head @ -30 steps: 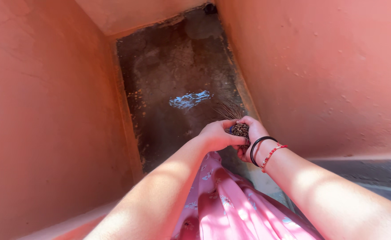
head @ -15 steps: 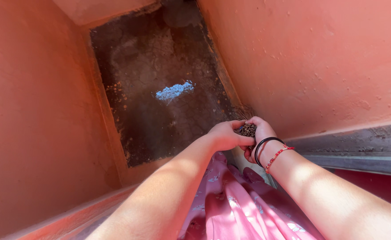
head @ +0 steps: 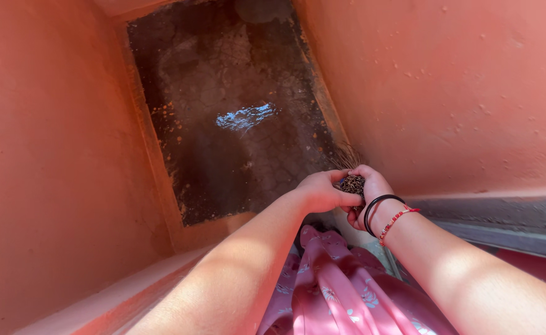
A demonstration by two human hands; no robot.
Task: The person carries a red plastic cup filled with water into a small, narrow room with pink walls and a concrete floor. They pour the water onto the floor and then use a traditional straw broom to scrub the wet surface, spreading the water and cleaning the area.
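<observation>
Hands meet at the middle right of the head view, both wrapped around the top end of a broom [head: 351, 183] made of thin brown sticks. Left hand [head: 322, 191] comes in from the lower left, fingers curled over the near side of the bundle, thumb lying across toward the other hand. Right hand [head: 372, 186] closes on the far side — fingers curled tight, palm against the sticks. Cut ends of the sticks show as a dark round cluster right between the two hands, pointing up at the camera. Loose bristle tips fan out just above the right hand, close to the right wall [head: 446, 93]; whether they touch the floor cannot be told.

Right wrist carries a black bangle [head: 377, 205] and, just beside it, a red bead bracelet [head: 397, 218]. Below the arms hangs pink flowered cloth [head: 335, 291], part in sun, part in shade.

Floor [head: 223, 74] below is dark, cracked concrete in a narrow gap between two orange-pink walls. Small wet patch [head: 247, 116] shines blue-white near the floor's middle — well apart from the hands. Left wall [head: 49, 155] stands plain. Grey ledge [head: 502, 217] runs along the right edge, behind the right forearm.
</observation>
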